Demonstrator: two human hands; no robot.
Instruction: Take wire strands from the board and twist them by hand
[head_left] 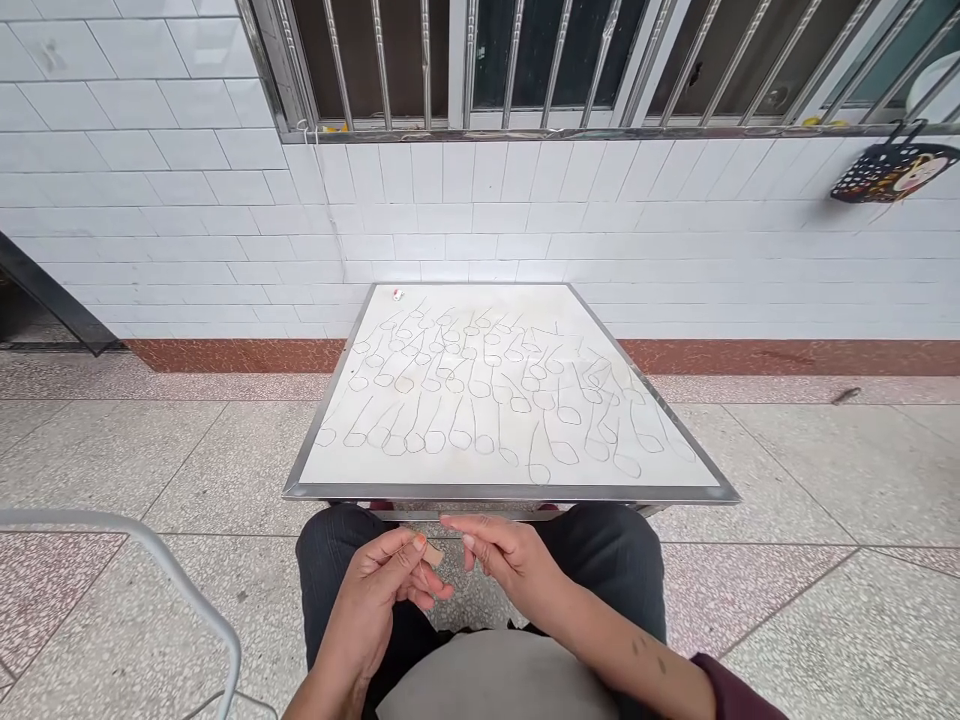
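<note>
My left hand (382, 590) hovers above my lap, pinching a small tan flat piece (433, 552) between thumb and fingertips. My right hand (502, 562) is just to its right, with fingers extended toward that piece and no visible contact. Nothing can be seen in my right hand. Both hands are close to the front edge of a white metal-framed table (510, 492). Rows of thin dark looped outlines (465, 385) cover its top. A tiny white and red item (397, 294) lies near its far left corner.
My dark-trousered knees (600, 550) are under the table's front edge. A grey metal chair rail (157, 560) curves at lower left. Behind the table stands a white tiled wall (465, 220) below a barred window (465, 60). A dotted bag (892, 170) hangs at right above the speckled tile floor (825, 480).
</note>
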